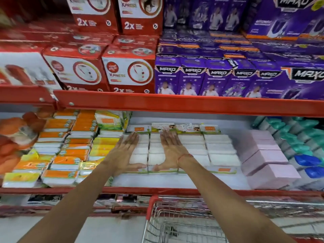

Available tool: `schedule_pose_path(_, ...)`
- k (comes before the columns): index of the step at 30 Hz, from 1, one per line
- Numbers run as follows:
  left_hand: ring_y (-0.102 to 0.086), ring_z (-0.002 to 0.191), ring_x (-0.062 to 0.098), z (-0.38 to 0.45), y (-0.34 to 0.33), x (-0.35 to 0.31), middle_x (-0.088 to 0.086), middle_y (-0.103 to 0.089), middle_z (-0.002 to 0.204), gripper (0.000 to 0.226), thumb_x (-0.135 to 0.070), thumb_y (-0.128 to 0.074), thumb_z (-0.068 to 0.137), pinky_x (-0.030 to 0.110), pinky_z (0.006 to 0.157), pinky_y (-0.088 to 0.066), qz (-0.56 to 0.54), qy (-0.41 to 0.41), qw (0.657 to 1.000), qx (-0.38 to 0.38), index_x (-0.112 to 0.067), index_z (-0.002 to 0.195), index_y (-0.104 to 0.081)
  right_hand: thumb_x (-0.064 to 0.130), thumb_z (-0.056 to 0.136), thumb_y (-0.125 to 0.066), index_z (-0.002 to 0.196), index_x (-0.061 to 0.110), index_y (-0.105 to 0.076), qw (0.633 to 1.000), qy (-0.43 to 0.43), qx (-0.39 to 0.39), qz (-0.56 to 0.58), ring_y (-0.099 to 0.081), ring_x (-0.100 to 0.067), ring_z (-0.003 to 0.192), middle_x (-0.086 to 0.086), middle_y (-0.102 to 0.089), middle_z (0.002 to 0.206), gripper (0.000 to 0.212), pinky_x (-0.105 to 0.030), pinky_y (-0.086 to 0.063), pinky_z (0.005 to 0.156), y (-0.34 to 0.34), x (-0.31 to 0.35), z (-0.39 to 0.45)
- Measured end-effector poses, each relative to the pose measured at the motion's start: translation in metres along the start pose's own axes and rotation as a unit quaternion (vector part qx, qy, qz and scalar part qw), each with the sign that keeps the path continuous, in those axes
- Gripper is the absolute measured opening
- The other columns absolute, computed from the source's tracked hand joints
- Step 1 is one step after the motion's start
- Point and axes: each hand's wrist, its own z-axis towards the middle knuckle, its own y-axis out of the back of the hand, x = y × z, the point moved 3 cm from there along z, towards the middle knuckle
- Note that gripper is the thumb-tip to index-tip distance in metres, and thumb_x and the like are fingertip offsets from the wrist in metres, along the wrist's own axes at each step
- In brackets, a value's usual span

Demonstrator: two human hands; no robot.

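Note:
Both my hands lie flat on rows of white packs (217, 148) laid out on the middle shelf. My left hand (123, 151) rests palm down with straight fingers on the left columns of packs. My right hand (171, 149) rests the same way just to its right, a red thread round the wrist. The thumbs point toward each other along the front row of packs (163, 170), which have green and orange labels. Neither hand grips anything.
Orange and yellow packs (70, 146) fill the shelf to the left, pink blocks (266, 156) and teal and blue items (306, 142) to the right. Red boxes (129, 72) and purple Maxo boxes (217, 76) stand on the shelf above. A red-handled wire cart (175, 223) stands below.

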Motion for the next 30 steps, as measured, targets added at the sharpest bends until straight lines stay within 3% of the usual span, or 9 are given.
schedule_pose_path(2,0.019,0.145,0.023,0.004,-0.007,0.003,0.01,0.02,0.157,0.127,-0.092,0.01,0.059,0.045,0.12,0.004,-0.002,-0.007,1.0,-0.009,-0.003,0.15,0.011,0.084,0.062,-0.052,0.15,0.007,0.012,1.0,0.003,-0.016,0.0,0.02,-0.026,0.144,-0.011,0.019,0.158,0.133,-0.044,0.009,0.121,-0.006,-0.001,0.0)
schedule_pose_path(6,-0.008,0.147,0.027,0.007,-0.017,0.008,0.017,-0.013,0.159,0.118,-0.088,-0.009,0.074,0.044,0.114,-0.002,0.002,-0.011,0.999,-0.047,0.001,0.15,-0.014,0.08,0.065,-0.052,0.15,0.007,0.007,0.998,0.037,-0.045,-0.01,0.015,-0.027,0.146,-0.013,0.015,0.158,0.127,-0.04,0.005,0.121,-0.011,0.002,-0.008)
schedule_pose_path(8,-0.014,0.146,0.028,0.007,-0.018,0.008,0.017,-0.018,0.157,0.115,-0.087,-0.017,0.076,0.044,0.114,-0.003,-0.004,-0.013,0.999,-0.042,0.001,0.15,-0.017,0.081,0.064,-0.051,0.15,0.008,0.007,0.998,0.039,-0.048,-0.017,0.016,-0.027,0.145,-0.013,0.015,0.159,0.127,-0.041,0.002,0.122,-0.011,0.002,-0.006)
schedule_pose_path(15,-0.032,0.14,0.03,0.008,-0.018,0.006,0.019,-0.038,0.149,0.112,-0.084,-0.012,0.078,0.047,0.113,-0.014,-0.025,-0.009,0.999,-0.037,0.004,0.144,-0.034,0.08,0.062,-0.052,0.151,0.009,0.005,0.998,0.031,-0.046,-0.005,0.014,-0.027,0.146,-0.014,0.012,0.159,0.127,-0.041,0.001,0.122,-0.012,0.002,-0.001)
schedule_pose_path(19,-0.027,0.142,0.031,0.007,-0.018,0.005,0.02,-0.033,0.152,0.114,-0.085,-0.009,0.078,0.046,0.113,-0.01,-0.001,-0.013,0.999,-0.046,0.005,0.146,-0.03,0.079,0.062,-0.054,0.151,0.009,0.007,0.999,0.029,-0.045,-0.008,0.016,-0.026,0.146,-0.014,0.015,0.158,0.129,-0.04,0.005,0.122,-0.01,0.004,-0.003)
schedule_pose_path(24,0.014,0.146,0.025,0.004,-0.003,-0.004,0.014,0.012,0.159,0.131,-0.095,-0.003,0.06,0.047,0.117,0.012,-0.014,-0.011,0.999,-0.036,-0.002,0.151,0.007,0.091,0.055,-0.045,0.149,0.004,0.011,0.997,0.035,-0.072,0.007,0.019,-0.024,0.145,-0.013,0.019,0.157,0.14,-0.041,0.007,0.121,0.005,-0.001,-0.019)
schedule_pose_path(30,0.017,0.146,0.022,0.04,0.027,-0.075,0.011,0.019,0.158,0.135,-0.098,-0.01,0.056,0.051,0.119,0.007,-0.051,-0.038,0.995,-0.072,-0.005,0.151,0.01,0.093,0.058,-0.034,0.15,0.011,0.015,0.995,0.0,-0.095,0.031,0.018,-0.018,0.145,-0.006,0.021,0.157,0.132,-0.04,-0.001,0.123,0.019,-0.091,-0.073)
